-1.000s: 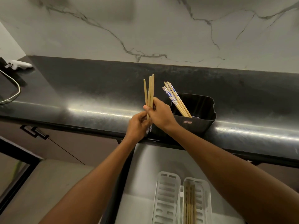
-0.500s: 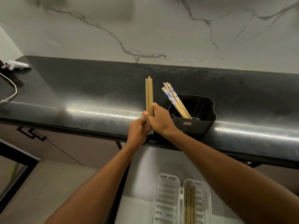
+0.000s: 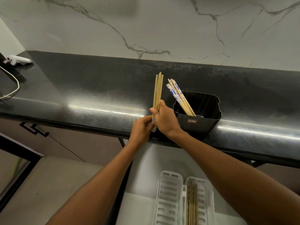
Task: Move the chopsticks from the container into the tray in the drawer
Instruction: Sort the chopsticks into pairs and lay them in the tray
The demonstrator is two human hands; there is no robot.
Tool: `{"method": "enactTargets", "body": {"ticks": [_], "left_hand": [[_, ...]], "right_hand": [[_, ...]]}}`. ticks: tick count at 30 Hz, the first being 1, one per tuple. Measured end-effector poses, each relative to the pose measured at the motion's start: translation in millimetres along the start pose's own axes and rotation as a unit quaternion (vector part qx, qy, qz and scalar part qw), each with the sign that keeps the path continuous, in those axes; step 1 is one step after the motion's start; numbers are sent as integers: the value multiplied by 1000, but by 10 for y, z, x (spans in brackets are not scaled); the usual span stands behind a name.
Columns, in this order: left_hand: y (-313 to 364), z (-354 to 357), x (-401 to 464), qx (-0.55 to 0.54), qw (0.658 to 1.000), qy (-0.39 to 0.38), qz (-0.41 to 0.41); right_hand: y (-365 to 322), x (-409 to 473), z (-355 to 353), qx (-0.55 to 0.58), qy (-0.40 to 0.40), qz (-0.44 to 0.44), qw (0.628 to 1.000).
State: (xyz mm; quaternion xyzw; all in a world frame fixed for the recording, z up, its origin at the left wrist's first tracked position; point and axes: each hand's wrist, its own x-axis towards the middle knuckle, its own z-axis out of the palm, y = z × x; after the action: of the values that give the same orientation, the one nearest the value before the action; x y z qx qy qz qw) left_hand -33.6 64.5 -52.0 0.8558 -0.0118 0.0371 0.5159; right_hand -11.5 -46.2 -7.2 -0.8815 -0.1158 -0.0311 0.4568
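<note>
Over the black bench (image 3: 81, 88), both hands now hold squared-up chopsticks (image 3: 157, 91): right hand (image 3: 165, 120) wraps them, left hand (image 3: 142, 129) pinches their lower ends. Bundle looks ready for the tray (image 3: 168, 197).

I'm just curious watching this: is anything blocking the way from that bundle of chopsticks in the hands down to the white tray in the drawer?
Nothing visible does. Only the person's own forearms cross above the drawer; the tray lies open below the chopsticks.

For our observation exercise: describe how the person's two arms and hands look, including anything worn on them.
Both arms are bare up to the bottom edge of the picture: no sleeves, gloves, watch or bracelets show. No rings can be made out on the left hand or the right hand.
</note>
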Motion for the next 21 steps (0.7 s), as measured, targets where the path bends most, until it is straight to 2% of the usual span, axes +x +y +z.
{"method": "enactTargets", "body": {"ticks": [9,13,17,21], "left_hand": [[98,-98,-213,19,1000,-8,19],[70,-166,-775,-29,996,-89,13],[-142,0,-1473,-98,970,-199,-102],[-419,343,-1930,-53,919,-304,-247]], "right_hand": [[-136,-177,-115,-11,-19,-9,1000],[-179,-647,-200,39,-84,13,996],[77,-1376,-81,81,-156,118,977],[534,-1948,135,65,-212,274,936]]}}
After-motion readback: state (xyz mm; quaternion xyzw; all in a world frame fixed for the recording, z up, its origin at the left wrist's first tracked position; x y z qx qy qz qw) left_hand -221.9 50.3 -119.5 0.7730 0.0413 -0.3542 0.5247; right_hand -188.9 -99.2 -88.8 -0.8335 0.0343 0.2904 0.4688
